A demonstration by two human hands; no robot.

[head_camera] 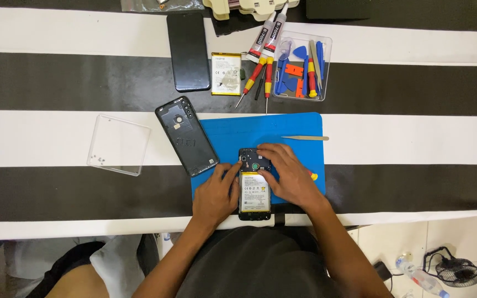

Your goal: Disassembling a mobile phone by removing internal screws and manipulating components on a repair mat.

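My left hand lies against the left edge of the opened phone, fingers curled on its side to steady it, not closed around it. My right hand covers the right edge, and its fingertips press near the camera area at the top. The phone rests in the lower middle of the frame on the blue mat, with a battery seated inside (whether it is glued, I cannot tell). The back cover is already off and lies left of the phone, so closing is still left, I judge. Further up are a spare battery, a dark phone, screwdrivers, a tool box, and metal tweezers.
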